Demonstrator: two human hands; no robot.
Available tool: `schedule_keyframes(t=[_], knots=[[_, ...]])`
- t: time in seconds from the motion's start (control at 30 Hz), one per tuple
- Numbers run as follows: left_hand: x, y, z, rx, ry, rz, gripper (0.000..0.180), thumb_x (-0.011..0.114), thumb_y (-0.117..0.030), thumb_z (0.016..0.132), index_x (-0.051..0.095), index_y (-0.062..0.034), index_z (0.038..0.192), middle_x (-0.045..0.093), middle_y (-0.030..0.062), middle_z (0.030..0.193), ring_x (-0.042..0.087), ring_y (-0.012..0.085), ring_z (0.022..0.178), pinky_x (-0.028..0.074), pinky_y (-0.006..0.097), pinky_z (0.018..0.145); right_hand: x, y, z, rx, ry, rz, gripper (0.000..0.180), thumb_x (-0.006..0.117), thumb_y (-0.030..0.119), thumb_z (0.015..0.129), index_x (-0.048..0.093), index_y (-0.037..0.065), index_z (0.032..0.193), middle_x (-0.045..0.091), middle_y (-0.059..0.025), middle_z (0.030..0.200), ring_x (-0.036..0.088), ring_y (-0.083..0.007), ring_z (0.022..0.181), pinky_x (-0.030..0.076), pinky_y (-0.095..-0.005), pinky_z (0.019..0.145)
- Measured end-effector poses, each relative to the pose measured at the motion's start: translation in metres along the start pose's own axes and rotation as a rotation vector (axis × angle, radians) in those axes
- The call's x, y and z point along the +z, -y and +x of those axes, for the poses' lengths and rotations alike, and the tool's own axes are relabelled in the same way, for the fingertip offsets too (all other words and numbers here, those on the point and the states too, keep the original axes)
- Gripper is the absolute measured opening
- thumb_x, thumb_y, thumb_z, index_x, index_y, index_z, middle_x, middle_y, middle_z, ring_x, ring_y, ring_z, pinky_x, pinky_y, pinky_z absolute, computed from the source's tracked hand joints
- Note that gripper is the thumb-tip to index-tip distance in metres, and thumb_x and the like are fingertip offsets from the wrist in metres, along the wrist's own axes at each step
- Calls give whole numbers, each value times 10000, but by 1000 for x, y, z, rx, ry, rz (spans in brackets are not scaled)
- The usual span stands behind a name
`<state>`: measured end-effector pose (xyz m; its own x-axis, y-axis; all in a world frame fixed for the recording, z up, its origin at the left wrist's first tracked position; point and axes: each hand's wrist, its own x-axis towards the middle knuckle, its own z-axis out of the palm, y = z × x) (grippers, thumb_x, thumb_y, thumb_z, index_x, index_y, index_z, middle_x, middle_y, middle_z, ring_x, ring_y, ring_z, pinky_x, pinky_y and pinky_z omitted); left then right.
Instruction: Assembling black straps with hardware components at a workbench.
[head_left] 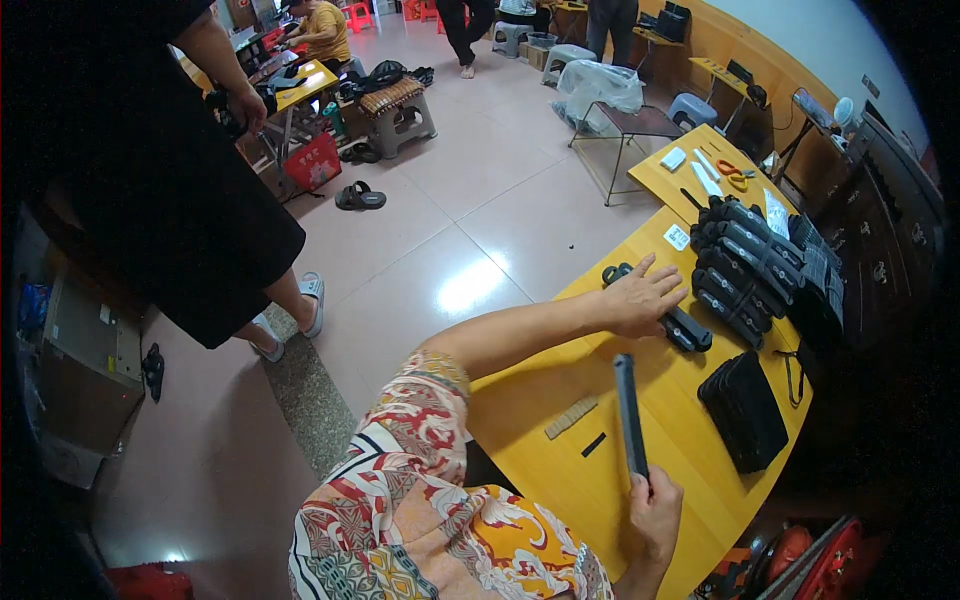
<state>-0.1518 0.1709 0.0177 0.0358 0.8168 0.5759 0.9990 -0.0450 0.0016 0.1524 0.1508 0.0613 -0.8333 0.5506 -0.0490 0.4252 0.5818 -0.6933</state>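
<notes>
My right hand (pixel 655 512) is closed around the lower end of a long, narrow black bar-shaped part (pixel 627 405), which stands up at a slight tilt over the yellow table (pixel 540 370). Farther off, my left hand (pixel 642 300) is open with its fingers spread, over or on another black part (pixel 686 328) lying on the table. Whether the palm presses on it I cannot tell. Just beyond that hand lies a pile of similar black parts (pixel 745 262), bundled together. A stack of flat black pieces (pixel 744 410) is to the right of the held part.
Near me on the table are a tan strip (pixel 571 417) and a small black strip (pixel 594 445). Orange-handled scissors (pixel 738 177) and a white card (pixel 677 237) lie toward the far end. A person in black (pixel 170 180) stands at the left; a wire-legged stand (pixel 625 125) is beyond the table.
</notes>
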Motion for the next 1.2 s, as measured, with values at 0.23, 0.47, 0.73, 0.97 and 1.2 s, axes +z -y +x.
schedule_keyframes(t=[0.23, 0.47, 0.73, 0.97, 1.2], knots=[[-68, -92, -114, 71, 128, -369, 422, 580, -281, 796, 491, -36, 1127, 507, 152, 1151, 488, 278, 1091, 378, 463, 887, 6, -51, -51, 291, -218, 439, 137, 463, 57, 857, 571, -28, 865, 503, -7, 601, 491, -89, 542, 380, -241, 472], [-77, -89, -147, -114, 451, -133, 465, 498, -262, 851, 412, -38, 1250, 358, 121, 1365, 330, 280, 1270, 228, 570, 982, 7, -44, -37, 257, -100, 685, 220, 459, 96, 889, 566, -50, 1014, 541, -12, 680, 480, -69, 590, 386, -203, 533], [-69, -70, -129, -237, 295, -246, 441, 522, -105, 816, 429, -46, 1243, 348, 155, 1363, 301, 335, 1279, 209, 585, 988, -1, -56, -58, 199, -47, 881, 236, 504, 124, 887, 566, -71, 1005, 558, -27, 693, 515, -87, 603, 420, -211, 568], [-76, -117, -95, -424, 466, -1111, 356, 464, -266, 913, 529, -3, 1144, 562, 152, 1103, 512, 244, 1052, 381, 325, 918, -33, -70, -58, -13, 308, 576, 180, 567, 79, 802, 612, -46, 924, 591, -31, 705, 529, -92, 612, 422, -220, 545], [-67, -141, -107, -377, 1193, -1849, 405, 505, -377, 893, 570, 23, 901, 523, 10, 736, 446, 97, 693, 383, 257, 611, -59, -66, -38, 87, 238, 605, 137, 577, 65, 767, 619, -25, 861, 567, -14, 689, 513, -87, 632, 411, -208, 571]])
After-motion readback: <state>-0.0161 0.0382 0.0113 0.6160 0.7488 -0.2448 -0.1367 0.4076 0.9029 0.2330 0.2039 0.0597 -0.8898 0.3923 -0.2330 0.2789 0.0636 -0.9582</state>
